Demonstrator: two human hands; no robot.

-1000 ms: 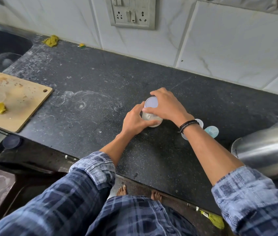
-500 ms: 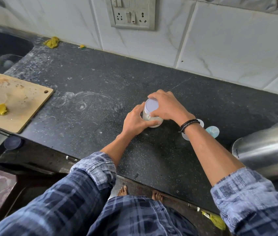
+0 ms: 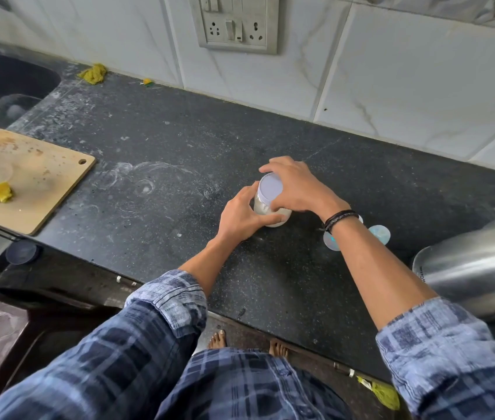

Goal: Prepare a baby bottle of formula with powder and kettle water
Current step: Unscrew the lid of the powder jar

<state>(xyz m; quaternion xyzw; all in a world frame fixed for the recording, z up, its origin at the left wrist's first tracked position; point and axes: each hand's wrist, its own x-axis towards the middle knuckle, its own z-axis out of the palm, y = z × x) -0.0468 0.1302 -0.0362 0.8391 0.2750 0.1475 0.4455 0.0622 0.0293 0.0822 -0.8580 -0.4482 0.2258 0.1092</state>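
Both hands are on a small clear container (image 3: 263, 208) standing near the middle of the dark counter (image 3: 179, 140). The left hand (image 3: 240, 216) wraps its fingers round the lower body, and the right hand (image 3: 297, 186) curls its fingers over the pale lid (image 3: 270, 188) from above. Whitish stuff inside, probably powder, hard to say past the fingers. A steel kettle (image 3: 476, 274) sits off right, a wooden cutting board (image 3: 37, 183) far left.

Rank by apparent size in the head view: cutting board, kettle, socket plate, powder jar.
1-2. cutting board and kettle: these look alike. Both are cropped by the frame edge and the kettle is nearer, so they are not ranked.
3. socket plate, top cropped.
4. powder jar, smallest.
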